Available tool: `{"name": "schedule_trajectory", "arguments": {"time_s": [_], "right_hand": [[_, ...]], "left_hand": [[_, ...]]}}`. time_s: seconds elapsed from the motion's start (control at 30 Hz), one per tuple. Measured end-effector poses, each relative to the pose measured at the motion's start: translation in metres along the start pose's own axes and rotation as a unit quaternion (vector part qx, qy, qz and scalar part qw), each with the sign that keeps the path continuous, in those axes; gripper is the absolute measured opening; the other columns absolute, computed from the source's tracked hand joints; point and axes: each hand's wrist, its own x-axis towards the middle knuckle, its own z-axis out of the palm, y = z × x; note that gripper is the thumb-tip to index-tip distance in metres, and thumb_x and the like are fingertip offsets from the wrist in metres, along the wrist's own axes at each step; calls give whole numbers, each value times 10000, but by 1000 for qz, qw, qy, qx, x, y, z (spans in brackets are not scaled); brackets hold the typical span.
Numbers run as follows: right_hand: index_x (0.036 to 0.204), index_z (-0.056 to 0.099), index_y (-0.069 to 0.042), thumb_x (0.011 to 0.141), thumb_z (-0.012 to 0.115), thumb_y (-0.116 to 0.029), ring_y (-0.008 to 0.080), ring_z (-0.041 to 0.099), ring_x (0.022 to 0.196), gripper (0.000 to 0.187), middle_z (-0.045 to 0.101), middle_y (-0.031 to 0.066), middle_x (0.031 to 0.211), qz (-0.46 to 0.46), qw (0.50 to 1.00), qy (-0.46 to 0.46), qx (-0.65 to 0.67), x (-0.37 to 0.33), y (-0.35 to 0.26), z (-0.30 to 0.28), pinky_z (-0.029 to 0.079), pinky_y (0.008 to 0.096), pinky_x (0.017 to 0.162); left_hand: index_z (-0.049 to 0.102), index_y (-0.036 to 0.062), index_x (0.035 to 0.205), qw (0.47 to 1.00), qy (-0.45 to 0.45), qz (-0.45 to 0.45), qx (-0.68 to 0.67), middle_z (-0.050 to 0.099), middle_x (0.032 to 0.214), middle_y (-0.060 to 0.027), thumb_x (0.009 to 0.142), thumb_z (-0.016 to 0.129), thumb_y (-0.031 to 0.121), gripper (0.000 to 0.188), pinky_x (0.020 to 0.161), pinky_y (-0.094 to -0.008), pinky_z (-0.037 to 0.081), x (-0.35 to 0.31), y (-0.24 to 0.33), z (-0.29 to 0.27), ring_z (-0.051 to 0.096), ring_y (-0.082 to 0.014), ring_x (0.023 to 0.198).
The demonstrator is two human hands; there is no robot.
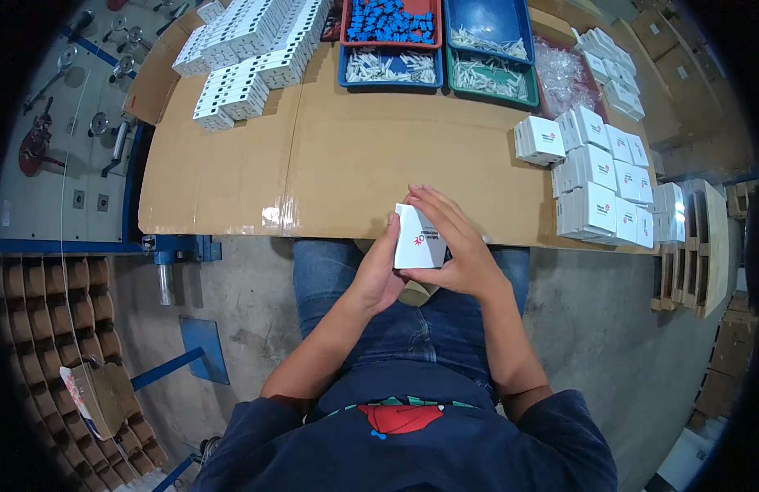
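Observation:
Just in front of the table's near edge, above my lap, I hold a small white box (pixel 419 238) with a red and dark print on its face. My left hand (pixel 377 275) supports its left side and lower corner, thumb along the edge. Around the top and right side curl the fingers of my right hand (pixel 466 250), its thumb at the lower edge. Both hands are closed on the box, and its underside is hidden from me.
Stacked white boxes (pixel 597 193) stand at the table's right. White blocks with dark slots (pixel 232 94) fill the far left of the cardboard-covered table (pixel 379 156). At the back are a red tray (pixel 344 25) of blue pieces, blue and green trays of white pieces, and clear plastic bags (pixel 560 74).

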Motion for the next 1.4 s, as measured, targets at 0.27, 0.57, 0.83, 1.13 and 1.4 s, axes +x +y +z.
{"name": "schedule_trajectory", "arguments": {"time_s": [0.27, 0.57, 0.83, 1.13, 1.4], "right_hand": [[1469, 505, -45, 643, 927, -258, 366, 482, 1421, 952, 508, 174, 1535, 27, 994, 10, 104, 0, -1, -3, 397, 454, 1169], [1466, 508, -44, 640, 935, -256, 367, 482, 1417, 954, 499, 165, 1545, 11, 999, 13, 31, 2, -1, -7, 399, 458, 1169], [1447, 529, -39, 637, 934, -245, 370, 482, 1416, 929, 511, 161, 1535, -6, 999, 9, 30, 4, -2, -6, 396, 464, 1171], [1450, 528, -45, 647, 927, -293, 357, 488, 1416, 930, 505, 156, 1541, -3, 1000, -3, 19, 2, -1, -5, 363, 499, 1189], [1441, 537, -43, 647, 927, -289, 354, 498, 1407, 919, 513, 157, 1534, -4, 1000, -4, 19, 4, -3, -5, 377, 492, 1177]], "left_hand": [[333, 171, 1589, 1000, -8, 17, -21, 534, 1458, -77, 1107, 250, 562, 626, 1079, -406, 487, 2, -3, 2, 569, -219, 1302], [329, 185, 1599, 997, -33, 70, -4, 500, 1499, -53, 1120, 232, 530, 598, 1090, -394, 479, 2, 8, 11, 544, -205, 1330], [420, 125, 1519, 999, -11, 45, -12, 604, 1375, -94, 1110, 295, 536, 592, 1038, -395, 516, 2, -1, 3, 620, -220, 1239], [425, 122, 1508, 1000, -2, 21, 5, 620, 1334, -83, 1105, 292, 559, 609, 984, -376, 548, 3, 0, 2, 643, -190, 1184], [459, 108, 1480, 1000, 5, 27, 1, 632, 1329, -96, 1104, 320, 543, 591, 1006, -389, 539, 5, -2, 1, 648, -222, 1192]]}}
